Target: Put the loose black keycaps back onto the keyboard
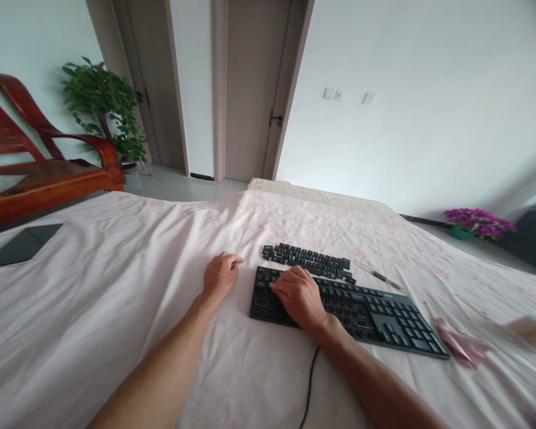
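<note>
A black computer keyboard (366, 322) lies at a slant on the cloth; many keys on its left and middle part are off, leaving bare sockets. My right hand (300, 295) is over its left end, fingers bent and pressed together low against the keys. What those fingertips hold, if anything, is hidden. Behind the keyboard, loose black keycaps (310, 257) lie in rough rows. My left hand (222, 274) rests on the cloth left of the keyboard, holding nothing, with one digit stretched toward the keycaps.
A pale pink flowered cloth (170, 298) covers the surface in folds. A thin dark-handled tool (386, 280) lies right of the keycaps. Farther right are a pink cloth piece (462, 342) and a clear container of sticks (531, 332). A dark flat tablet-like object (22, 244) lies far left. The keyboard cable (311, 381) runs toward me.
</note>
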